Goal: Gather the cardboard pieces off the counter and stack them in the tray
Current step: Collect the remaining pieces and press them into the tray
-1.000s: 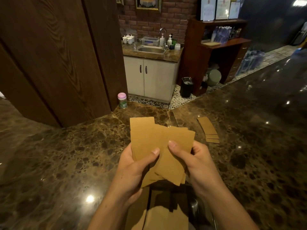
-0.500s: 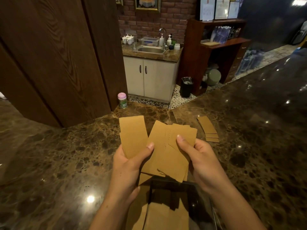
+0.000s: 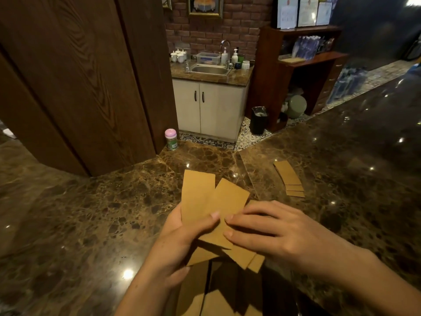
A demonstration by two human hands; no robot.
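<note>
Centrally, in the head view, the left hand (image 3: 182,238) grasps a fan of cardboard pieces (image 3: 202,197), with its thumb pressed on their face and its fingers behind them. The right hand (image 3: 273,231) comes in from 4 o'clock and lays nearly straight fingers (image 3: 246,222) across the same pieces; its thumb is hidden, so a grip from beneath cannot be confirmed. The fan is held above the marble counter (image 3: 91,213), its upper ends pointing to 12 o'clock. At 6 o'clock of the hands lies the dark tray (image 3: 268,290), partly cut off by the frame edge, with flat cardboard (image 3: 218,304) already inside it. At 2 o'clock of the hands, well apart from them, a small stack of pieces (image 3: 289,179) rests on the counter, slightly fanned. At 11 o'clock of the fan, a pink-lidded jar (image 3: 171,139) stands at the counter's far edge.
</note>
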